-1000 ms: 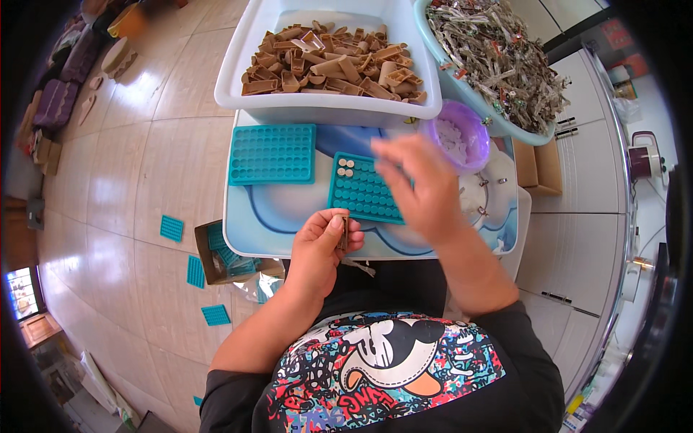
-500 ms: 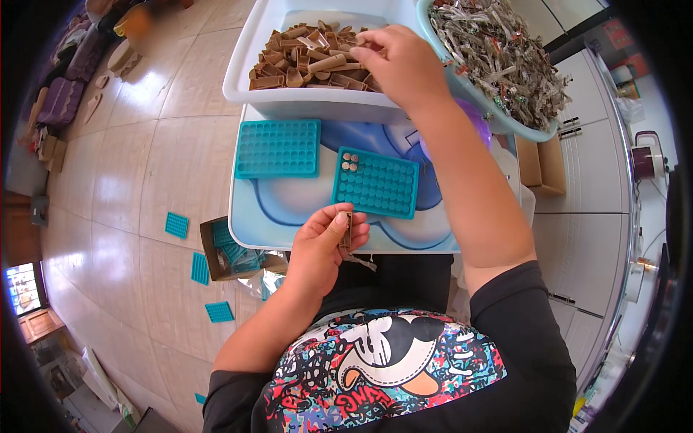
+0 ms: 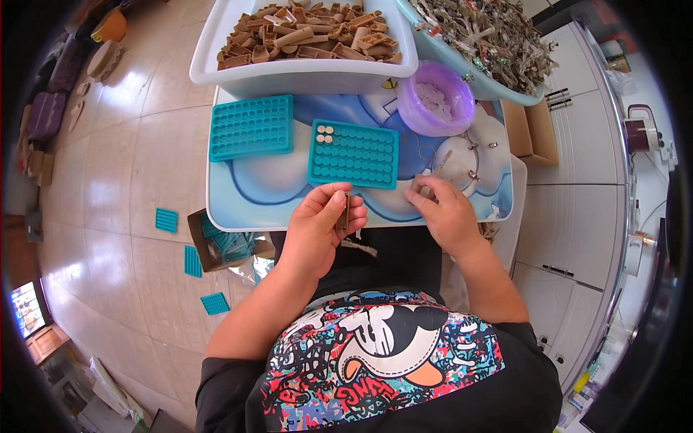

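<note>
1. Mid-assembly, I'd say: left hand (image 3: 321,220) pinches a small brown piece (image 3: 346,211) upright over the desk (image 3: 238,195) edge.
2. Right hand (image 3: 444,213) fingers curl around a thin metal part (image 3: 437,167) on the desk.
3. Next probably needs careful lining up before the teal tray (image 3: 354,154).

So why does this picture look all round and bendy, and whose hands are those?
The camera sits on a person's head and looks down, and its wide lens bends the edges. Both hands are that person's. The left hand pinches a small brown piece. The right hand holds a thin metal part at the table. On the table lie two teal trays with little holes, one with a few pale bits in a corner. Behind are a white tub of brown pieces, a purple cup and a bin of metal parts.
</note>
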`<move>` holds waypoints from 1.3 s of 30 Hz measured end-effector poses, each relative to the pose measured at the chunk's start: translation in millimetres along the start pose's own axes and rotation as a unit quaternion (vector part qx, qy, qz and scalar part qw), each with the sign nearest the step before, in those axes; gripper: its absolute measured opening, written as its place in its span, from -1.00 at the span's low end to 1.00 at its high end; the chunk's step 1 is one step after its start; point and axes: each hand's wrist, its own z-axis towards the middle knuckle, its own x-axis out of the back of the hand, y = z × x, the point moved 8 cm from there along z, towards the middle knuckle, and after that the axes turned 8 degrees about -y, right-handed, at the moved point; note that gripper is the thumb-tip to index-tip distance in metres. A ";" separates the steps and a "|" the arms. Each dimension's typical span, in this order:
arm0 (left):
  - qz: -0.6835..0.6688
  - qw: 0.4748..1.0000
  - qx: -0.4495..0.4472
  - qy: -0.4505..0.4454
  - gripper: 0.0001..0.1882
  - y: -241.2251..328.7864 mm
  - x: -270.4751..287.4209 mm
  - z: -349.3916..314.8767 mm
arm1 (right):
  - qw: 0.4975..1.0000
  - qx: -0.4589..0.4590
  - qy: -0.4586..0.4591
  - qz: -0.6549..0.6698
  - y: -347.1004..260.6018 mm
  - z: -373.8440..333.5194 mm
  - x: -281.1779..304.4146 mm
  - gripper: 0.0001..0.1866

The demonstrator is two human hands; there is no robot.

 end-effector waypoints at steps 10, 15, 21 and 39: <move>-0.001 1.000 0.014 0.012 -0.67 -2.4 -9.5 -0.9 | 0.994 -0.091 -0.009 0.062 13.8 2.8 -0.2 -0.40; -0.021 1.000 0.008 0.006 -0.60 -3.6 -10.5 -1.7 | 0.967 -0.068 0.070 0.234 -16.6 17.4 26.2 -0.34; -0.023 0.999 0.014 -0.032 -0.54 -3.7 -18.4 -2.5 | 0.959 0.042 0.031 0.280 -59.9 39.9 17.4 -0.17; 0.035 0.998 0.012 -0.041 -0.60 -6.5 -26.9 -5.7 | 0.967 0.066 0.044 0.241 -66.3 41.1 8.9 -0.14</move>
